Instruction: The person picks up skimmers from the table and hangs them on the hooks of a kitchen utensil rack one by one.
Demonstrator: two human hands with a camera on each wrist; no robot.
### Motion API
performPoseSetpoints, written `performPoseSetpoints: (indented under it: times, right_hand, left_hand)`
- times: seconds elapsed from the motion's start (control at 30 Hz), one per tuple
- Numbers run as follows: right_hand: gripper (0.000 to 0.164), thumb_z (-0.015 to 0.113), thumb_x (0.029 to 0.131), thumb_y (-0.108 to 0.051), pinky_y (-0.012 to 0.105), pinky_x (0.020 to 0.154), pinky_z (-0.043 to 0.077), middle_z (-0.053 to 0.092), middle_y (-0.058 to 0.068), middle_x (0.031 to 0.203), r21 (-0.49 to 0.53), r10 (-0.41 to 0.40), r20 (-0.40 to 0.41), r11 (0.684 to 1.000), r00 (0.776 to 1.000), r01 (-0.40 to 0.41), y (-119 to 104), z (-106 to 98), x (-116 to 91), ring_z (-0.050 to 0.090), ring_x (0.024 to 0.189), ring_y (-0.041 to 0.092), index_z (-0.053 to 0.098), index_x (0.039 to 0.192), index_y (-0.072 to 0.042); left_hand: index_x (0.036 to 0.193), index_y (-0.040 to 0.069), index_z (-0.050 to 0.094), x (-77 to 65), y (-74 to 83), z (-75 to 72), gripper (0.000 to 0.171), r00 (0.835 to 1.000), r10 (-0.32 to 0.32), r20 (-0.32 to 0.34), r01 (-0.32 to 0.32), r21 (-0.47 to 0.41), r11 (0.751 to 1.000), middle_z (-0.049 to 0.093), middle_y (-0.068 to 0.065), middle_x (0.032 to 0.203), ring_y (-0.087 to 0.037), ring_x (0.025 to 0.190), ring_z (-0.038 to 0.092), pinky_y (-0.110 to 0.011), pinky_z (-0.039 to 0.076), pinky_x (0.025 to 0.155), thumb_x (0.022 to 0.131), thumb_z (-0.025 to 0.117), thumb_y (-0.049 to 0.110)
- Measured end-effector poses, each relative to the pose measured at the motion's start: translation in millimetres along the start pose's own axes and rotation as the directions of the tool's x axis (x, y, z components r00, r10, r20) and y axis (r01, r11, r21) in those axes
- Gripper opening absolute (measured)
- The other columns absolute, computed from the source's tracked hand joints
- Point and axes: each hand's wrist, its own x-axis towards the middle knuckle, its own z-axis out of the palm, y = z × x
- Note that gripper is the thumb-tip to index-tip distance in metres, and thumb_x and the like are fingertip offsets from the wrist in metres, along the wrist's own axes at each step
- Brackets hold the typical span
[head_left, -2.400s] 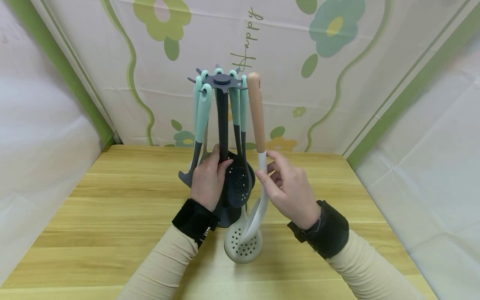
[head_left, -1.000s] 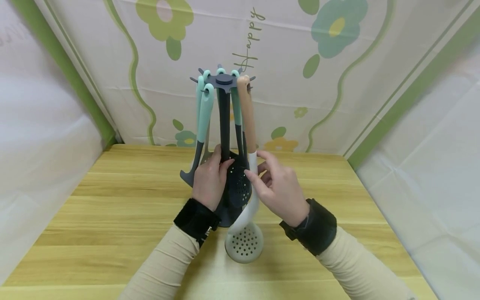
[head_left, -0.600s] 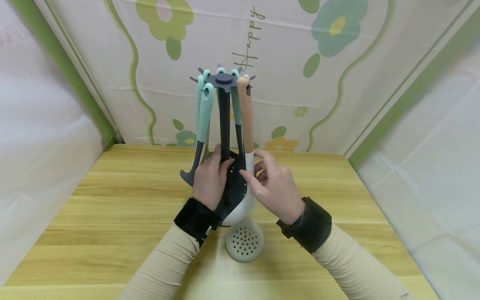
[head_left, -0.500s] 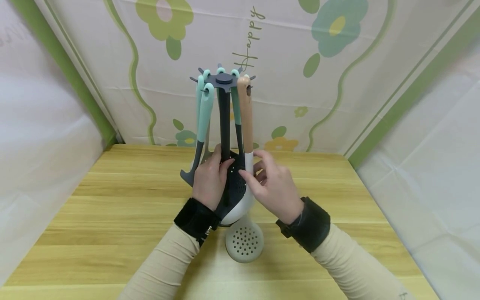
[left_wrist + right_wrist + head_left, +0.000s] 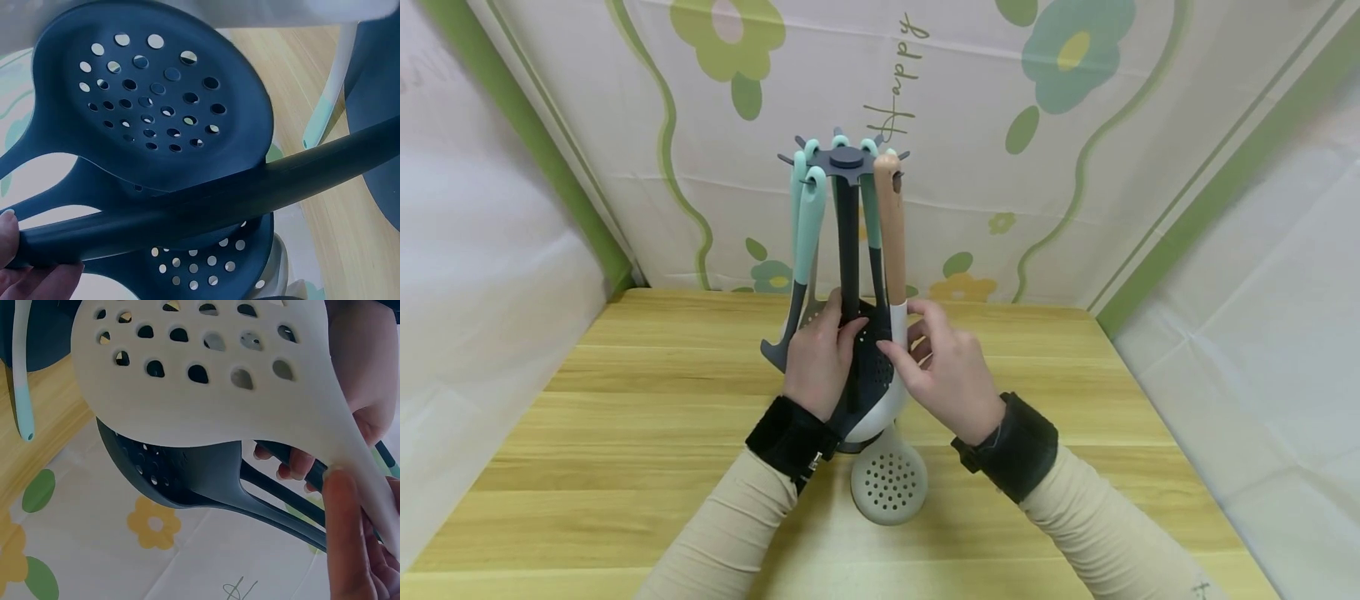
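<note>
My left hand (image 5: 818,362) grips the black pole (image 5: 847,242) of an upright utensil rack, whose hooked top (image 5: 847,158) carries several turquoise-handled utensils. To its right, my right hand (image 5: 951,371) pinches the white neck of a wooden-handled skimmer (image 5: 891,233). The handle's top, with its hole, is at a right-hand hook; whether the hook bears it I cannot tell. In the right wrist view, the white skimmer's holed head (image 5: 200,406) fills the upper part, thumb and fingers at its neck. A dark slotted spoon (image 5: 156,87) hangs near the pole in the left wrist view.
A beige perforated skimmer head (image 5: 889,483) lies in front of the rack's base. A light shaft with a turquoise handle end (image 5: 320,119) lies on the wooden table (image 5: 625,467). Flower-printed cloth (image 5: 962,83) stands behind, white cloth on both sides.
My right hand has moved the wooden-handled skimmer left to the rack's hook, and its head has turned in towards the stand. My left hand keeps its grip on the pole.
</note>
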Motion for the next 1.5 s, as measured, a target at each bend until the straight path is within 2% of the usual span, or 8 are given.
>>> performPoseSetpoints:
  times: [0.43,0.63,0.83,1.0,1.1,1.2,1.37,1.5]
  right_hand:
    - [0.043,0.075,0.089,-0.013,0.029,0.054,0.057,0.07,0.014,0.081,-0.011,-0.004,-0.006,1.0,1.0,0.004,8.3,1.6,-0.3,0.067,0.061,0.018,0.052,0.12,0.006]
    - [0.042,0.074,0.089,-0.015,0.028,0.057,0.058,0.07,0.014,0.085,0.033,-0.008,-0.02,0.999,1.0,0.009,14.8,2.7,-3.9,0.068,0.063,0.018,0.055,0.122,0.004]
    - [0.029,0.061,0.099,-0.012,0.027,0.057,0.058,0.071,0.017,0.093,0.172,0.103,-0.059,0.981,0.993,-0.092,21.9,3.4,-7.5,0.069,0.068,0.021,0.058,0.123,0.003]
    - [0.026,0.054,0.102,-0.01,0.025,0.054,0.057,0.069,0.018,0.094,0.264,0.218,-0.061,0.945,0.974,-0.195,30.7,4.9,-9.3,0.067,0.068,0.022,0.057,0.124,0.004]
    - [0.026,0.052,0.102,-0.007,0.032,0.055,0.059,0.068,0.018,0.094,0.305,0.29,-0.022,0.913,0.957,-0.27,37.3,7.2,-10.0,0.067,0.069,0.024,0.056,0.126,0.003]
    - [0.027,0.051,0.103,-0.007,0.038,0.057,0.06,0.068,0.019,0.097,0.315,0.373,0.042,0.875,0.927,-0.367,47.0,11.6,-10.8,0.067,0.071,0.027,0.054,0.128,0.001]
    - [0.035,0.056,0.101,-0.014,0.033,0.06,0.06,0.066,0.02,0.105,0.235,0.493,0.192,0.816,0.849,-0.527,67.2,24.6,-16.6,0.069,0.075,0.028,0.052,0.133,0.001]
    - [0.039,0.058,0.099,-0.014,0.033,0.061,0.06,0.065,0.02,0.107,0.173,0.534,0.283,0.789,0.797,-0.59,80.2,39.1,-22.4,0.069,0.075,0.03,0.052,0.134,0.002]
  left_hand:
    - [0.119,-0.004,0.053,-1.3,1.4,0.4,0.025,0.999,0.017,0.045,-0.015,-0.047,0.999,0.07,-0.02,0.097,-0.032,0.09,0.072,-0.043,0.06,0.078,0.097,0.061,0.003]
    - [0.126,-0.004,0.049,0.4,3.4,1.7,0.029,0.992,-0.054,0.11,0.063,-0.087,0.994,0.068,-0.02,0.105,-0.033,0.097,0.071,-0.044,0.059,0.086,0.098,0.058,0.001]
    - [0.138,-0.007,0.042,0.6,3.9,4.1,0.042,0.989,-0.089,0.12,0.095,-0.045,0.994,0.065,-0.024,0.114,-0.036,0.104,0.068,-0.046,0.057,0.09,0.099,0.056,0.0]
    - [0.137,-0.009,0.043,-0.1,5.1,5.2,0.041,0.99,-0.1,0.101,0.102,-0.013,0.995,0.065,-0.024,0.11,-0.037,0.101,0.068,-0.047,0.057,0.087,0.099,0.056,0.0]
    - [0.136,-0.01,0.044,-0.9,6.0,4.8,0.041,0.992,-0.094,0.081,0.093,0.014,0.996,0.066,-0.024,0.108,-0.038,0.098,0.068,-0.047,0.057,0.084,0.099,0.056,0.001]
    - [0.136,-0.011,0.043,-2.1,6.6,4.1,0.041,0.994,-0.088,0.058,0.085,0.049,0.995,0.066,-0.025,0.107,-0.038,0.095,0.069,-0.047,0.058,0.081,0.099,0.056,0.003]
    - [0.137,-0.013,0.043,-3.7,6.0,3.2,0.043,0.996,-0.079,0.033,0.076,0.098,0.992,0.066,-0.027,0.106,-0.039,0.094,0.069,-0.048,0.058,0.079,0.101,0.056,0.007]
    - [0.136,-0.014,0.043,-4.5,4.1,3.6,0.044,0.998,-0.065,0.016,0.062,0.13,0.99,0.066,-0.028,0.106,-0.039,0.094,0.069,-0.047,0.059,0.079,0.101,0.056,0.009]
